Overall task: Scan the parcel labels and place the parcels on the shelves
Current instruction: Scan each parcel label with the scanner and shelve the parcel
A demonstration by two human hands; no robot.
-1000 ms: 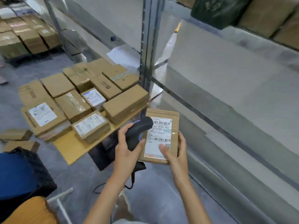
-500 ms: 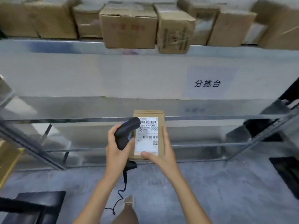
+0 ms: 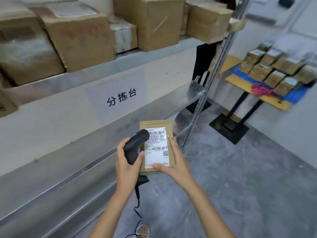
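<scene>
A flat brown parcel (image 3: 157, 125) with a white barcode label (image 3: 157, 148) is held face up in front of me. My right hand (image 3: 173, 162) grips its right side, thumb on the label's lower edge. My left hand (image 3: 127, 164) is wrapped around a black barcode scanner (image 3: 135, 145) whose head points at the label's top left corner. The scanner's cable hangs down toward the floor. A metal shelf (image 3: 68, 121) with a printed sign runs across my left, just beyond the parcel.
Several large cardboard boxes (image 3: 78, 36) fill the upper shelf. A shelf upright (image 3: 214, 71) stands right of the parcel. Farther right, a small table (image 3: 267, 97) carries several small parcels on blue sheeting. A person in dark clothes (image 3: 204, 60) stands behind the upright. Grey concrete floor below.
My view has swung right, from the table of parcels on the left to the shelf and the table on the right. Both hands keep the same hold on scanner and parcel.
</scene>
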